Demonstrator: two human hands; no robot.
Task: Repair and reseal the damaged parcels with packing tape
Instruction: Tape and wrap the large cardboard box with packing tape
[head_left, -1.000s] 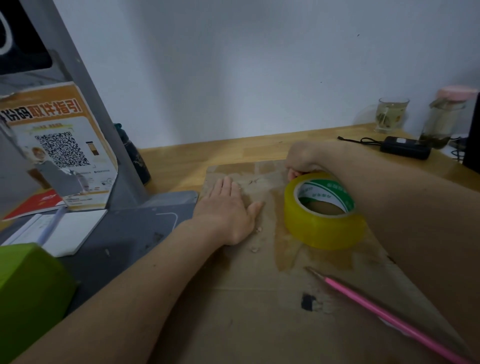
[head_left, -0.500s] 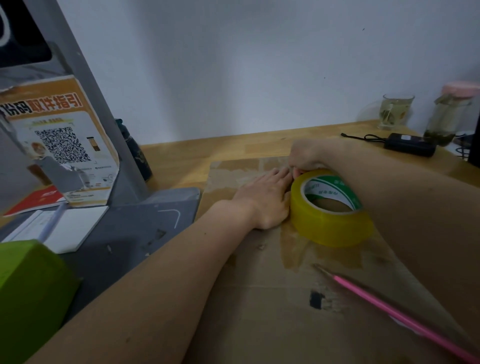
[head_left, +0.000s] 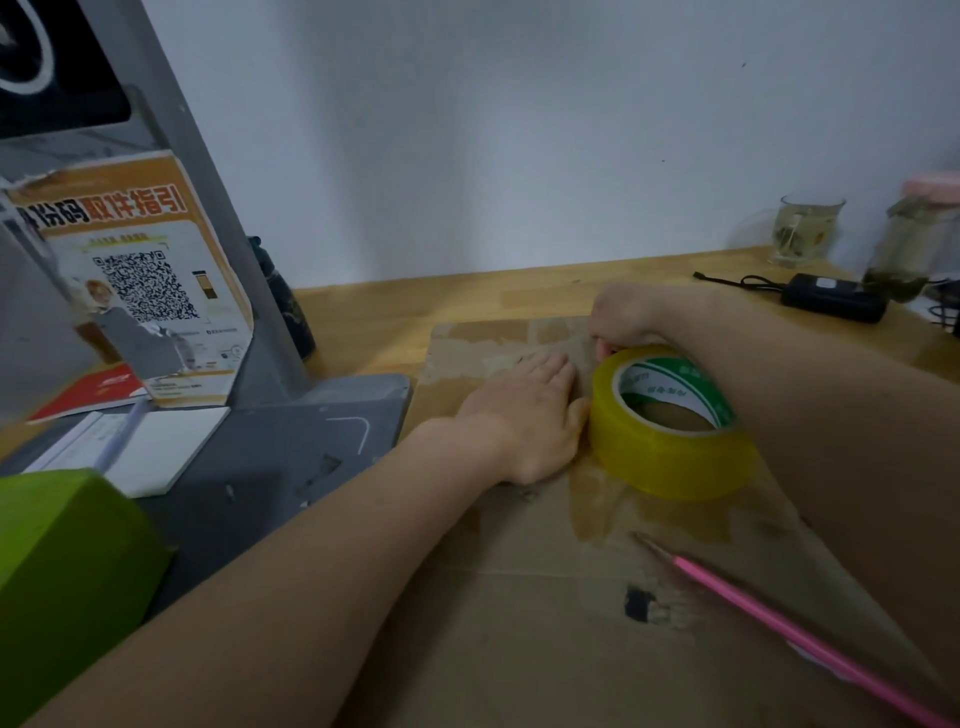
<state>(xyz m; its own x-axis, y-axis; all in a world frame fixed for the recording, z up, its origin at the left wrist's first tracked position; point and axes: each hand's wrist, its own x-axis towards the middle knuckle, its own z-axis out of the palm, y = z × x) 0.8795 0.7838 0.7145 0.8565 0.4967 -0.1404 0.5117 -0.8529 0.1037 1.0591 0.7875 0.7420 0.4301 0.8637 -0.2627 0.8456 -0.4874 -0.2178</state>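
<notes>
A flat brown cardboard parcel (head_left: 545, 623) lies on the wooden desk, with old shiny tape patches and a small black mark on it. A yellow roll of packing tape (head_left: 670, 426) with a green-and-white core lies on the cardboard. My left hand (head_left: 530, 410) presses flat on the cardboard, fingers straight, right beside the roll. My right hand (head_left: 623, 322) is curled at the far side of the roll, pinching at its edge; its fingertips are mostly hidden behind the roll.
A pink pen-like stick (head_left: 810, 644) lies on the cardboard at lower right. A grey stand base (head_left: 291, 447) with a QR poster (head_left: 140, 280), a white notepad (head_left: 156, 447) and a green box (head_left: 62, 561) are left. Glass cups (head_left: 805, 228) and a black device (head_left: 836, 301) sit far right.
My left hand slid right across the cardboard until it lies against the tape roll. My right hand and the roll stayed in much the same place.
</notes>
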